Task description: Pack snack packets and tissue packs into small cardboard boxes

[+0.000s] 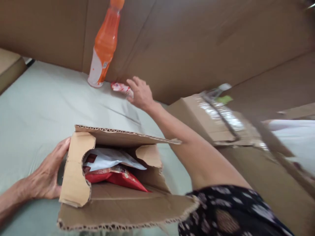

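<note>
An open cardboard box [128, 213] stands on the pale surface with its flaps spread. Inside it are a white packet [110, 158] and a red packet [113, 178]. My left hand [49, 172] grips the box's left side, thumb near the top edge; some fingers are hidden behind it. Stretched forward past the box, my right hand [141, 93] has its fingers apart at the right end of a small red-and-white wrapped packet [121, 88]. Whether they touch it I cannot tell. The packet lies at the foot of the brown back wall.
An orange drink bottle [105, 46] stands against the cardboard wall [184, 42], left of the small packet. On the right is a taped carton [197, 114] with a clear bottle-like item [216, 91] on it. Another cardboard piece [11, 68] sits at the far left.
</note>
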Demonstrator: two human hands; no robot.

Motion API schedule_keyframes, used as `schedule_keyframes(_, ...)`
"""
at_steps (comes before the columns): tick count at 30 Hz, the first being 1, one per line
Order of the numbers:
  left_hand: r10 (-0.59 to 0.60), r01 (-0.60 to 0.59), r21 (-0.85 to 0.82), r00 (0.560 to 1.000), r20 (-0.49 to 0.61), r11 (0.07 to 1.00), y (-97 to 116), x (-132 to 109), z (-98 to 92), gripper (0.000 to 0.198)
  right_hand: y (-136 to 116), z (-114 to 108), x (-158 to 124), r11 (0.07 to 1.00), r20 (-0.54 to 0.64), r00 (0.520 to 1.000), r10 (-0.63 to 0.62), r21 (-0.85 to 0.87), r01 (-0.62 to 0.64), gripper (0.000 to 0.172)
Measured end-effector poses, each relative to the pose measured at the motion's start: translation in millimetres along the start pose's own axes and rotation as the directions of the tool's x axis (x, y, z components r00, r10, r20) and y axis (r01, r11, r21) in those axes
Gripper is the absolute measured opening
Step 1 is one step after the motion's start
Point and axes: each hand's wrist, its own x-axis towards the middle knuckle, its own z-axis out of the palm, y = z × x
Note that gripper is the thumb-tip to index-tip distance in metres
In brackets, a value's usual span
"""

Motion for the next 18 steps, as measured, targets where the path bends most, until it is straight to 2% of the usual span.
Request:
schedule_keyframes(2,-0.013,0.013,-0.002,0.999,0.050,1.000,9,8,-4.3,0.115,13,38,24,0.999,-0.050,0.998,0.027,0.035,-0.026,0.056)
schedule_keyframes(4,-0.016,0.016,-0.004,0.998,0.054,1.000,14,17,-6.6,0.109,26,67,40,0.972,-0.077,0.992,0.097,0.223,-0.078,0.043)
schedule_keyframes(6,0.034,-0.034,-0.001,0.999,0.024,0.999,16,24,-7.4,0.103,40,85,46,0.896,-0.067,0.979,0.192,0.420,-0.147,0.030)
schedule_keyframes(8,0.109,-0.109,0.024,0.994,-0.003,0.994,17,29,-7.9,0.098,54,87,37,0.827,-0.084,0.966,0.246,0.538,-0.164,0.016)
schedule_keyframes(10,0.177,-0.175,0.067,0.984,-0.020,0.982,16,29,-8.9,0.096,65,74,13,0.800,-0.156,0.958,0.239,0.592,-0.103,0.016)
schedule_keyframes(12,0.213,-0.211,0.095,0.977,-0.017,0.973,13,26,-9.4,0.097,70,48,-23,0.721,-0.303,0.924,0.233,0.691,0.045,0.016)
schedule_keyframes(13,0.213,-0.211,0.095,0.977,-0.017,0.973,11,24,-9.0,0.097,70,30,-43,0.608,-0.424,0.870,0.253,0.769,0.199,0.007)
schedule_keyframes(14,0.206,-0.204,0.088,0.978,-0.020,0.975,8,21,-8.1,0.098,67,11,-63,0.550,-0.511,0.819,0.259,0.775,0.310,0.005)
schedule_keyframes(17,0.200,-0.197,0.065,0.978,-0.051,0.978,-4,12,-3.2,0.106,43,-49,-122,0.448,-0.690,0.692,0.213,0.698,0.558,0.018)
schedule_keyframes(18,0.196,-0.193,0.064,0.979,-0.059,0.979,-8,10,-1.4,0.108,30,-67,-140,0.427,-0.708,0.682,0.180,0.681,0.594,0.021)
